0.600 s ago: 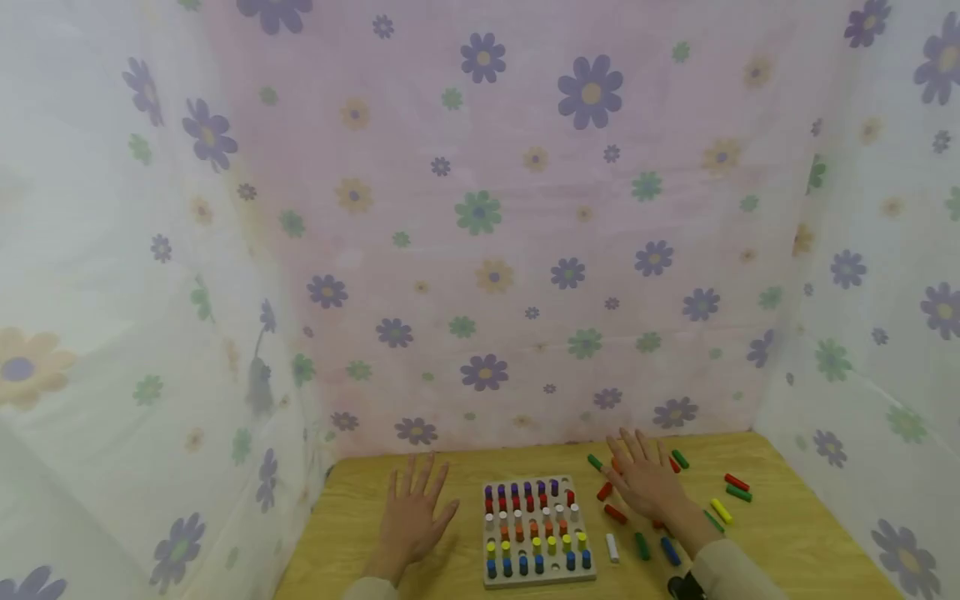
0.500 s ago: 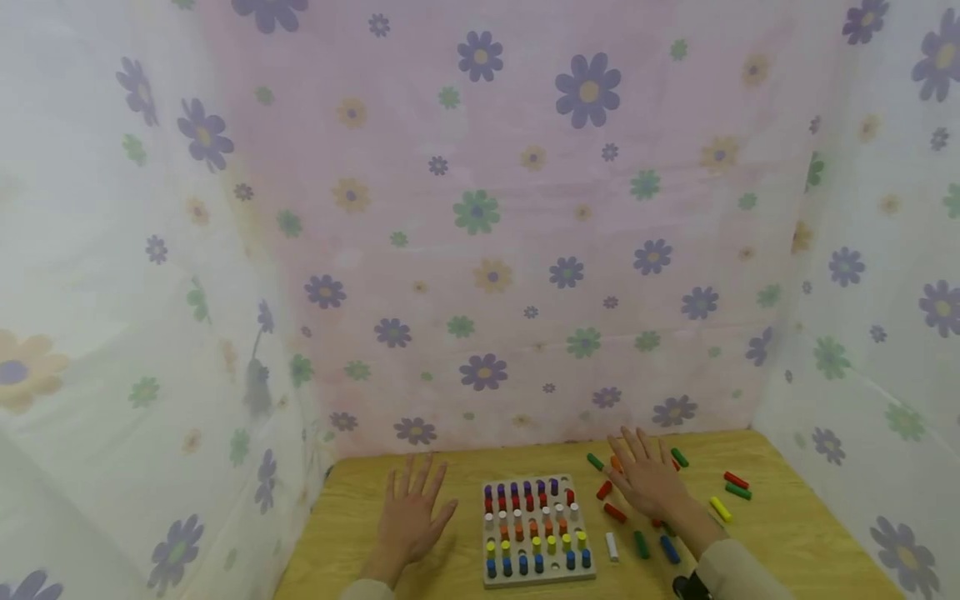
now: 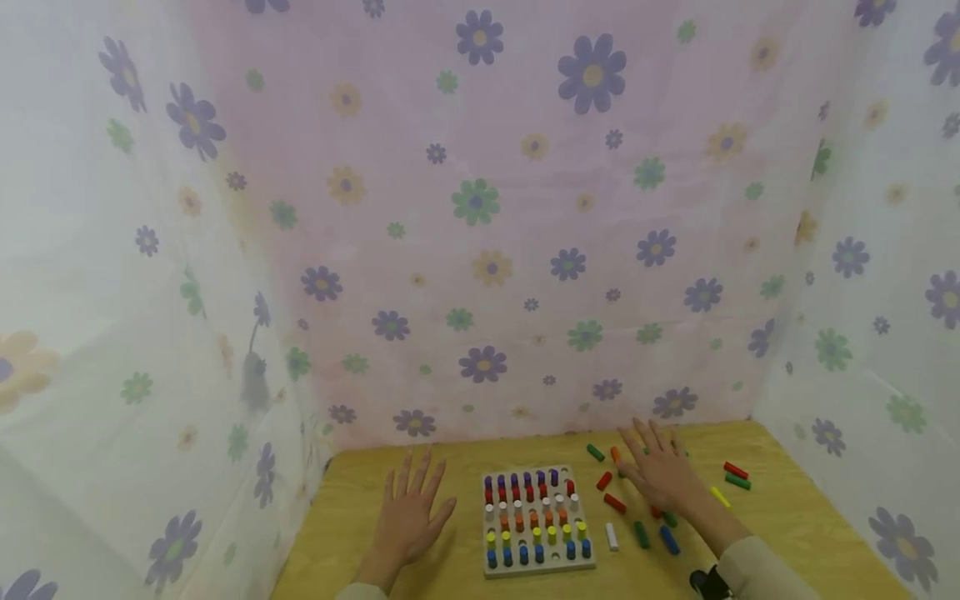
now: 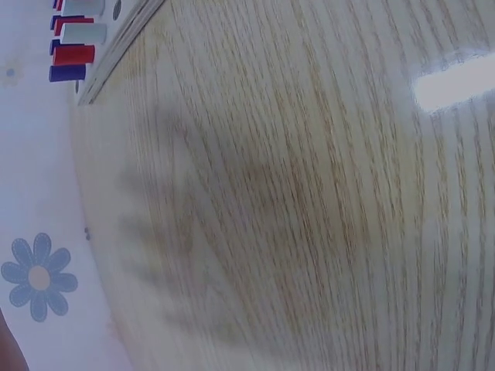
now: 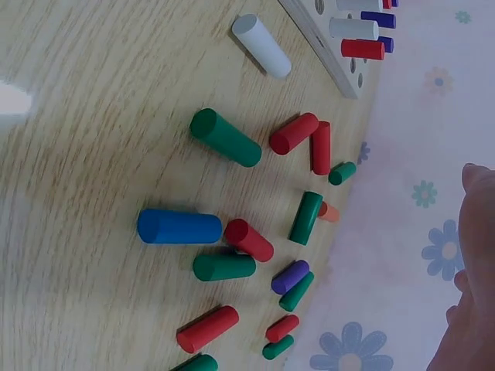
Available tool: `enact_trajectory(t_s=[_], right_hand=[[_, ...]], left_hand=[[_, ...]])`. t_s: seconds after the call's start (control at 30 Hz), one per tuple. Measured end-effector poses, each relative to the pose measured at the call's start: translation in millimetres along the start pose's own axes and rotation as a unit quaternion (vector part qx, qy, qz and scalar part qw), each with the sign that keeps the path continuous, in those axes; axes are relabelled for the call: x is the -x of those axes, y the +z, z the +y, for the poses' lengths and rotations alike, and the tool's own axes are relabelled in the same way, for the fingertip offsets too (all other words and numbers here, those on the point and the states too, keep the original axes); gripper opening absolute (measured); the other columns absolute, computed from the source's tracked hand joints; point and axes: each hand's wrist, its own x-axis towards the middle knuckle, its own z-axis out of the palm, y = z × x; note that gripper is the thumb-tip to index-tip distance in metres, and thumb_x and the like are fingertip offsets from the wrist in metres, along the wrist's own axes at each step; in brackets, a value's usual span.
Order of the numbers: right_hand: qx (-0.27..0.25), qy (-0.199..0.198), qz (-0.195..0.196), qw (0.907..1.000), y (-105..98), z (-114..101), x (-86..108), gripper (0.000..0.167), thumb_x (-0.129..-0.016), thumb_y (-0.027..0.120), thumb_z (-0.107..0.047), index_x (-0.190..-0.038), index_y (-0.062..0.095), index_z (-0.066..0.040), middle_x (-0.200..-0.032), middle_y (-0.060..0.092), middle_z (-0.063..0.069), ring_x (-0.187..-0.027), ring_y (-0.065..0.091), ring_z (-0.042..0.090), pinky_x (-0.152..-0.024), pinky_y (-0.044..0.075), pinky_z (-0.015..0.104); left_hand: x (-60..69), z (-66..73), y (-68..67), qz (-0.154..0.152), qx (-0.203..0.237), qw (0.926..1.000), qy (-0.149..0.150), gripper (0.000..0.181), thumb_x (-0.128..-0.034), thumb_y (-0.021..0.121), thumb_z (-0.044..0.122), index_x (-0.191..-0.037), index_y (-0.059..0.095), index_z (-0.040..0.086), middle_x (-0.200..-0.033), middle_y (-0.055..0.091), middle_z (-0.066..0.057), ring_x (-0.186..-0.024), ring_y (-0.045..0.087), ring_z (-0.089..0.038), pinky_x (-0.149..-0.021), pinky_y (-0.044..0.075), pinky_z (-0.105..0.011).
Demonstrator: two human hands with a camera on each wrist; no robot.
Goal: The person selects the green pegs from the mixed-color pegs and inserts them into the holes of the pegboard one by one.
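My left hand [image 3: 408,518] is held over the table left of the pegboard [image 3: 540,569], fingers straight and spread, nothing in it. The board carries rows of purple, red, white, orange, yellow and blue pegs, with a few bare holes. To its right, my right hand [image 3: 664,477] hovers with fingers extended above scattered loose pegs, holding nothing and hiding some of them. In the right wrist view its edge [image 5: 478,270] shows at the right, apart from a blue peg [image 5: 179,226], a white peg [image 5: 261,45] and several green and red ones.
The wooden table [image 3: 450,467] meets a flowered cloth [image 3: 480,283] at the back, with more cloth on both sides. Loose pegs, among them a yellow peg [image 3: 720,497] and a red peg [image 3: 736,470], lie toward the right side.
My right hand has shifted a little to the right over the loose pegs. The left hand stays nearly where it was, and the head view has tilted slightly.
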Motion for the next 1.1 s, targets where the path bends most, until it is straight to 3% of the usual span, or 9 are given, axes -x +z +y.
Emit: enact_trajectory(t_s=[0.13, 0.33, 0.7, 0.9, 1.1], right_hand=[[-0.002, 0.011, -0.009, 0.9999, -4.8, -0.4, 3.4, 0.064, -0.103, 0.061, -0.04, -0.154, 0.044, -0.005, -0.157, 0.036, 0.03, -0.142, 0.032, 0.057, -0.112, 0.021, 0.079], [-0.003, 0.024, -0.036, 0.9991, -15.1, -0.3, 10.7, 0.065, -0.105, 0.058, -0.04, -0.156, 0.042, -0.005, -0.159, 0.034, 0.029, -0.146, 0.028, 0.055, -0.115, 0.019, 0.077], [-0.034, 0.022, -0.031, 0.9987, -27.3, 8.7, 23.9, 0.063, -0.103, 0.061, -0.039, -0.152, 0.047, -0.001, -0.158, 0.033, 0.032, -0.142, 0.03, 0.059, -0.112, 0.017, 0.081], [-0.022, 0.035, -0.042, 0.9982, -36.7, 12.6, 27.9, 0.064, -0.102, 0.062, -0.043, -0.151, 0.049, -0.003, -0.157, 0.034, 0.032, -0.141, 0.029, 0.06, -0.111, 0.019, 0.081], [-0.03, 0.049, -0.064, 0.9963, -41.0, 15.8, 39.4, 0.064, -0.102, 0.063, -0.042, -0.151, 0.048, -0.003, -0.155, 0.036, 0.033, -0.14, 0.03, 0.06, -0.11, 0.019, 0.082]], left_hand=[[1.6, 2.0, 3.6, 0.003, 0.005, 1.0, 0.007, 0.066, -0.1037, 0.051, 0.053, -0.159, 0.041, 0.018, -0.166, 0.032, -0.013, -0.152, 0.022, -0.045, -0.119, 0.02, -0.071], [6.1, 11.9, 6.3, -0.015, 0.053, 0.9985, -0.002, 0.064, -0.1054, 0.051, 0.05, -0.16, 0.039, 0.017, -0.167, 0.028, -0.012, -0.152, 0.02, -0.047, -0.118, 0.019, -0.074], [14.4, 26.4, 10.2, -0.049, 0.081, 0.9953, -0.018, 0.062, -0.1072, 0.048, 0.046, -0.16, 0.038, 0.017, -0.165, 0.032, -0.015, -0.149, 0.026, -0.048, -0.116, 0.023, -0.075], [20.4, 28.6, 22.2, -0.02, 0.12, 0.9925, -0.006, 0.058, -0.106, 0.055, 0.033, -0.158, 0.041, 0.012, -0.163, 0.035, -0.017, -0.145, 0.031, -0.053, -0.113, 0.025, -0.078], [29.8, 34.5, 23.8, -0.035, 0.149, 0.9882, -0.002, 0.056, -0.1062, 0.055, 0.029, -0.156, 0.042, 0.008, -0.161, 0.035, -0.023, -0.142, 0.032, -0.057, -0.11, 0.024, -0.081]])
